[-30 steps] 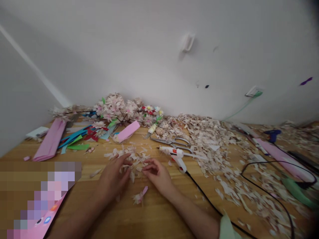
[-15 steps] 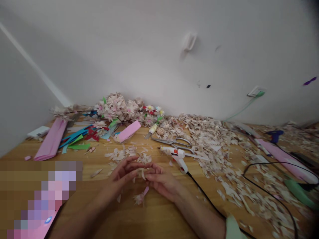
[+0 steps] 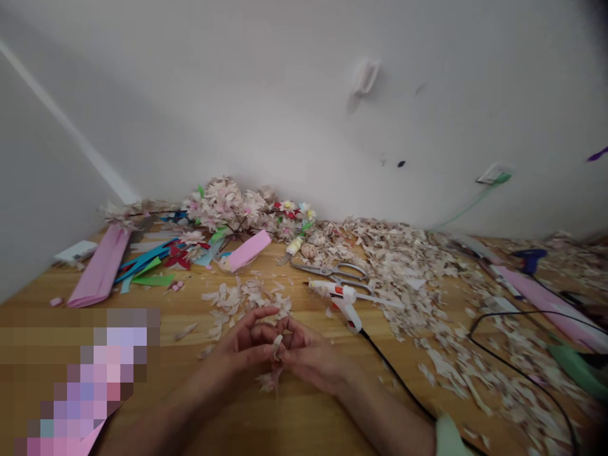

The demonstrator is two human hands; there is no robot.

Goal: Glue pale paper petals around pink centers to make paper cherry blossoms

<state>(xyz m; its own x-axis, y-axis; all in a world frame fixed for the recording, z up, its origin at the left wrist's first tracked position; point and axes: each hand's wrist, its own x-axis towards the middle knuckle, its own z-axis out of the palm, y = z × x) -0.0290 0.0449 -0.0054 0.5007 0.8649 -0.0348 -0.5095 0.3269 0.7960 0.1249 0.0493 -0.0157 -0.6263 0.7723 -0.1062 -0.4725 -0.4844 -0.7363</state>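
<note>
My left hand (image 3: 247, 345) and my right hand (image 3: 308, 354) meet above the wooden table (image 3: 304, 411), fingertips pinched together on a small pale paper petal (image 3: 276, 344). Under them lies a small pink-and-white paper flower (image 3: 269, 380). Just beyond my fingers a patch of loose pale petals (image 3: 237, 297) is spread on the wood. A white hot-glue gun (image 3: 338, 297) lies a little to the right of my hands, its black cord (image 3: 394, 377) running back past my right forearm.
Scissors (image 3: 332, 271) lie behind the glue gun. A heap of paper flowers (image 3: 228, 206) and coloured paper strips (image 3: 147, 263) sits by the wall at left, with folded pink paper (image 3: 97, 275). Paper scraps (image 3: 427, 285) cover the right side, with cables (image 3: 522, 316) and a blue glue gun (image 3: 529, 258).
My hands left the petal patch, lifted and drew together toward me. They now pinch one petal between them above the small flower.
</note>
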